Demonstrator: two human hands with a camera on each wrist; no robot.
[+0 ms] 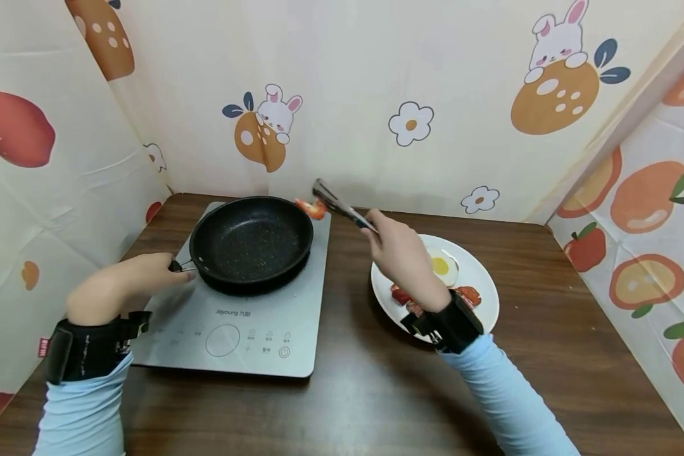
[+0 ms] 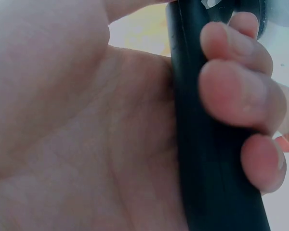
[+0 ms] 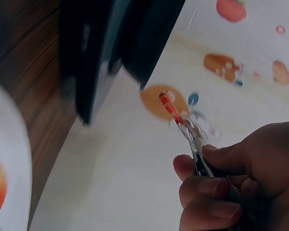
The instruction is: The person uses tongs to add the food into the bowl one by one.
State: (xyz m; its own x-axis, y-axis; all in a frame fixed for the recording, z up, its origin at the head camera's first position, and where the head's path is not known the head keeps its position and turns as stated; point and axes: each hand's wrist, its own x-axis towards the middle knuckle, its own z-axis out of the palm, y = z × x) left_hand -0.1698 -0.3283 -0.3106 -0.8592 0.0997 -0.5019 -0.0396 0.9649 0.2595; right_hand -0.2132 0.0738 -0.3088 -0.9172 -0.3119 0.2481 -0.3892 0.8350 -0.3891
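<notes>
My left hand [image 1: 139, 278] grips the handle [image 2: 209, 168] of a black frying pan [image 1: 251, 244], fingers wrapped round it in the left wrist view. The pan's inside shows no food, and it sits at or close over the induction cooktop [image 1: 245, 345]. In my right hand [image 1: 403, 253] are metal tongs [image 1: 342, 206], pinched between thumb and fingers. Their tips hold an orange-red, pale-banded piece that looks like a shrimp [image 1: 312, 209], just beyond the pan's right rim. The right wrist view shows the same shrimp [image 3: 168, 106] sticking out of the tongs.
A white plate [image 1: 490, 304] stands right of the cooktop, partly under my right forearm. On it lie a fried egg [image 1: 444, 267] and several reddish-brown pieces of food [image 1: 468, 294]. Printed cloth walls [image 1: 342, 82] enclose the wooden table [image 1: 353, 392] at the back and sides.
</notes>
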